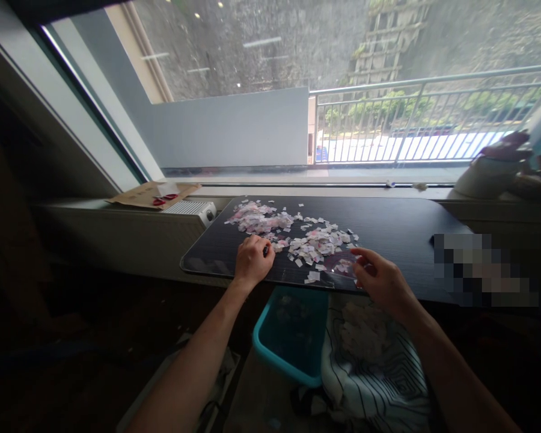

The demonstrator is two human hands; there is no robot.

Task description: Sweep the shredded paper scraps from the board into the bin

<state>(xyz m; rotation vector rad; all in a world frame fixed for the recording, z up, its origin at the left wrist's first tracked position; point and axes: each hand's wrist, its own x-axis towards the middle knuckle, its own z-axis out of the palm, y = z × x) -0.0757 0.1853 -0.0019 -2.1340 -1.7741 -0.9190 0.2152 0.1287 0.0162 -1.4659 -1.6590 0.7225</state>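
Observation:
A loose spread of small cut paper pieces [318, 242], white and pinkish, covers the middle of a dark tabletop [388, 228]. A second heap of paper pieces [256, 218] lies farther back on the left. My left hand [253, 258] is closed at the table's front, beside the scraps, with a small dark thing showing at its fingers that I cannot make out. My right hand [376, 273] hovers by the right end of the pile, fingers bent but apart. Just left of it, a few pinkish scraps [342, 266] lie near what looks like clear plastic.
Below the table's front edge stand a turquoise bin [288, 367] and a striped cloth bag [379, 379] with pale scraps in it. Red-handled scissors [165, 198] rest on brown paper [135, 195] by the radiator [193, 210]. A blurred-out item [482, 270] lies at right.

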